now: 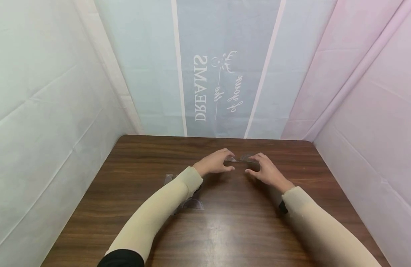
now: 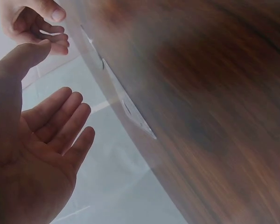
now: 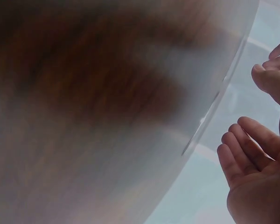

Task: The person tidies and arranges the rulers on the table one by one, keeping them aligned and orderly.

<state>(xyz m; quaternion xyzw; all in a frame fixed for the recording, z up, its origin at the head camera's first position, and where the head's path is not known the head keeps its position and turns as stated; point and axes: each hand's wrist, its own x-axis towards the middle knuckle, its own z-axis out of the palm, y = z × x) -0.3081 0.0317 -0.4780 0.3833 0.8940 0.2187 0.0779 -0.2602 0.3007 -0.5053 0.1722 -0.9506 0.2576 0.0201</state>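
Note:
My left hand [image 1: 216, 162] hovers low over the far part of the table, fingers relaxed and thumb spread away from them. Just past its fingertips lies a clear plastic set square [image 1: 232, 160], partly hidden behind the fingers in the head view; the left wrist view shows it flat on the wood. Facing it from the other side is my right hand [image 1: 267, 171], with loosely bent fingers over a clear protractor [image 1: 246, 158]. In the right wrist view that palm [image 3: 261, 191] has nothing in it. The set square and protractor lie close together, end to end.
Another clear protractor [image 1: 193, 204] and a clear ruler-like strip [image 1: 168, 179] lie on the left of the brown wooden table [image 1: 245, 230], partly hidden by my left forearm. Pale cloth walls enclose the table at the back and both sides.

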